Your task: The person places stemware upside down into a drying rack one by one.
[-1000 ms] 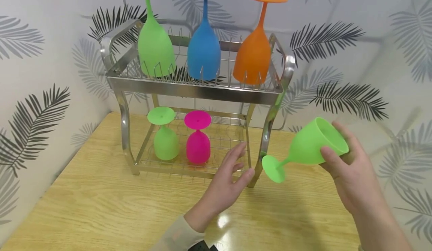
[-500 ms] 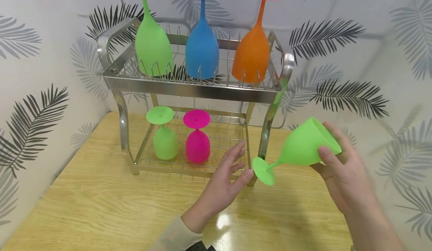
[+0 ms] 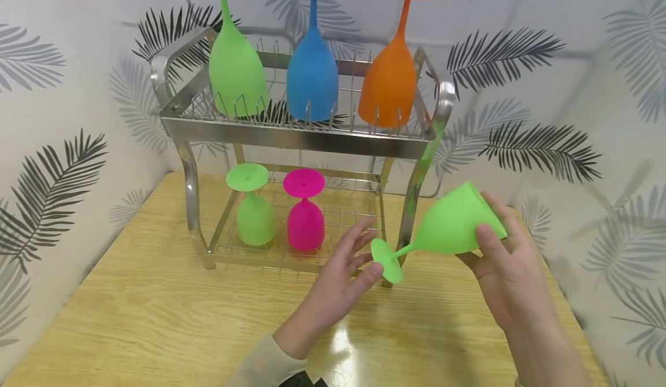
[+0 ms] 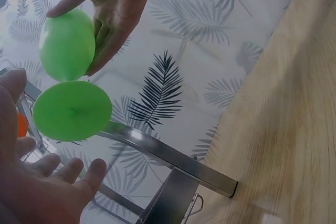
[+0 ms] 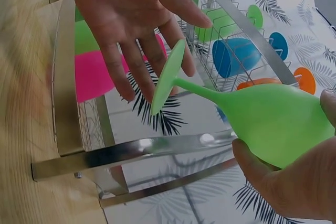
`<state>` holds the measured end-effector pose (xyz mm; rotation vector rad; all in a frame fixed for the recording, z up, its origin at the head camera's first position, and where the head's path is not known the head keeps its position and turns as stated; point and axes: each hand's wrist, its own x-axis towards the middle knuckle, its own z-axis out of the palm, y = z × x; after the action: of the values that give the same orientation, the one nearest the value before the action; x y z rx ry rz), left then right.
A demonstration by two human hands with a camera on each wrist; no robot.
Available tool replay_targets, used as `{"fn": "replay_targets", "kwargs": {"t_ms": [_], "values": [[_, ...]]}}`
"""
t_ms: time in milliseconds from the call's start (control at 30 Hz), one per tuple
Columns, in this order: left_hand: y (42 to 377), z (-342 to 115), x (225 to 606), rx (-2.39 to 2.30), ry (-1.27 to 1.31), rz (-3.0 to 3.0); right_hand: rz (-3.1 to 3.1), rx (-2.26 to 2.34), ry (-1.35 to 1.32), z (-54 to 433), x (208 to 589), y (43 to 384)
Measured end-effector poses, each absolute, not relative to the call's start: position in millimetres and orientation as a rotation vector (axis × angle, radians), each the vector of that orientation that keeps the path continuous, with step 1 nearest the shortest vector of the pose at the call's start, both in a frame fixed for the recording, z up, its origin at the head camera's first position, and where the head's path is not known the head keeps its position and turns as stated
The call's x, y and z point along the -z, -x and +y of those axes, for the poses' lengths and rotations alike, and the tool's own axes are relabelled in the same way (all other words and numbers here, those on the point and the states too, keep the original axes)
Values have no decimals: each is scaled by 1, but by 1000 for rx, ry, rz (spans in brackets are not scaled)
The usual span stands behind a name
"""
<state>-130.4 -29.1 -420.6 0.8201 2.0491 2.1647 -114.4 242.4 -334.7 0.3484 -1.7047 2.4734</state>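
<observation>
My right hand (image 3: 502, 265) grips the bowl of a light green wine glass (image 3: 444, 225) near its rim. The glass lies tilted in the air, its mouth to the right and its foot to the left. The foot reaches my left hand (image 3: 338, 277), whose fingers are spread and only slightly bent. In the right wrist view, the disc-shaped foot (image 5: 169, 77) overlaps the fingers of that hand, with the palm showing. The left wrist view has the foot (image 4: 72, 111) above the left fingertips, with a gap between.
A two-tier metal rack (image 3: 296, 138) stands on the wooden table (image 3: 156, 323) against a leaf-patterned wall. Upside down on its upper tier are a green glass (image 3: 236, 74), a blue glass (image 3: 312, 80) and an orange glass (image 3: 389, 86). Below stand a smaller green glass (image 3: 255, 219) and a pink one (image 3: 305, 225).
My right hand has carried the green wine glass leftward, bringing its foot up to my left hand. The left hand has shifted only slightly. The glasses on the rack stay put.
</observation>
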Motion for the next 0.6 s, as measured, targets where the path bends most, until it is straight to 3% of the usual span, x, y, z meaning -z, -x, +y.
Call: {"fn": "replay_targets", "kwargs": {"t_ms": [600], "values": [[134,-40,423,-2253,-816,2008,-1622,-2541,-286,216,337,118]]}}
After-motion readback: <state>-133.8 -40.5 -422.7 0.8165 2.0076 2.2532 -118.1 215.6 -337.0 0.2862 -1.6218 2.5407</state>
